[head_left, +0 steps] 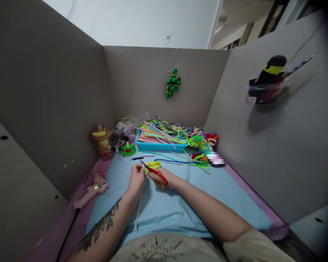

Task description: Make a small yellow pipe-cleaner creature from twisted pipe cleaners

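Note:
My right hand (161, 175) is closed on a pair of scissors (161, 176) with red handles, their dark blades pointing up and left. A fuzzy yellow pipe-cleaner piece (153, 166) lies against the same hand, behind the scissors; more yellow shows below the handles. Close to the blades, my left hand (137, 177) is closed with the fingertips pinched together. What it pinches is too small to make out. Below the two hands a thin pale strand (139, 211) runs down toward my shirt; its upper end is hidden.
A blue tray (161, 146) heaped with pipe cleaners stands at the back. Left are a green pipe-cleaner figure (128, 149), a lidded cup (101, 143) and a pink glue gun (91, 193). Finished-looking colourful pieces (199, 141) lie right. Grey panels (164, 98) enclose the table.

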{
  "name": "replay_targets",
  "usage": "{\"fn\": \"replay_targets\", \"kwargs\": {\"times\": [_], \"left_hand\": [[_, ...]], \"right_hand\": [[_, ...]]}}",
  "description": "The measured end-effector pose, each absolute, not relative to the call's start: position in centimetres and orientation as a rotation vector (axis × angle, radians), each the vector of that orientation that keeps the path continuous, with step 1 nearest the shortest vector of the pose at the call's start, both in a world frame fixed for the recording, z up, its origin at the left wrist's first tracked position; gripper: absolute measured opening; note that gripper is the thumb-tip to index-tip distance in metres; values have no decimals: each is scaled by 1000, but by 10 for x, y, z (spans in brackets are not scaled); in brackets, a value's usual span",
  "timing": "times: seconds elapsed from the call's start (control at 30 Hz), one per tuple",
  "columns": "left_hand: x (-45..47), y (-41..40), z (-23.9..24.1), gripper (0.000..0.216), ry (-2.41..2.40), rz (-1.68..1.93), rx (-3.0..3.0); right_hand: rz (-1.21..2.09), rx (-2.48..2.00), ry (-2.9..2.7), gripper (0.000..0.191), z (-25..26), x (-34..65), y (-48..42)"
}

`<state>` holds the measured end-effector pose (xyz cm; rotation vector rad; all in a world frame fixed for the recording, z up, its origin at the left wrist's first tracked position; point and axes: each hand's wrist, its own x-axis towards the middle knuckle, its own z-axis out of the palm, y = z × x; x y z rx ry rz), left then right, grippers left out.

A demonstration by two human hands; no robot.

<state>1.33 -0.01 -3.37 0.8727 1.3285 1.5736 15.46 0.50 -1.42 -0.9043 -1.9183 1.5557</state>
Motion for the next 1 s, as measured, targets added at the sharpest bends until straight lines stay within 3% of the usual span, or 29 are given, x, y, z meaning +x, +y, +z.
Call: {"fn": "replay_targets", "kwargs": {"times": [0.23, 0.53, 0.63, 0.8, 0.9, 1.0], "left_hand": [[14, 1, -40, 18, 1398, 1535, 786], [13, -2, -31, 17, 1430, 1546, 753], [15, -4, -29, 21, 1386, 1513, 778], [18, -7, -27, 26, 1232, 1425, 822], [19, -8, -24, 29, 1168, 1400, 840], [20, -10, -21, 33, 1082, 1385, 881]], "right_hand": [[1650, -920, -1874, 43, -20, 153, 6], [1532, -992, -1875, 48, -8, 165, 6], [1231, -1185, -1850, 44, -1, 189, 18], [339, -1709, -1960, 19, -5, 235, 45], [207, -1855, -2042, 16, -9, 247, 50], [169, -1733, -2003, 19, -7, 240, 43]]}}
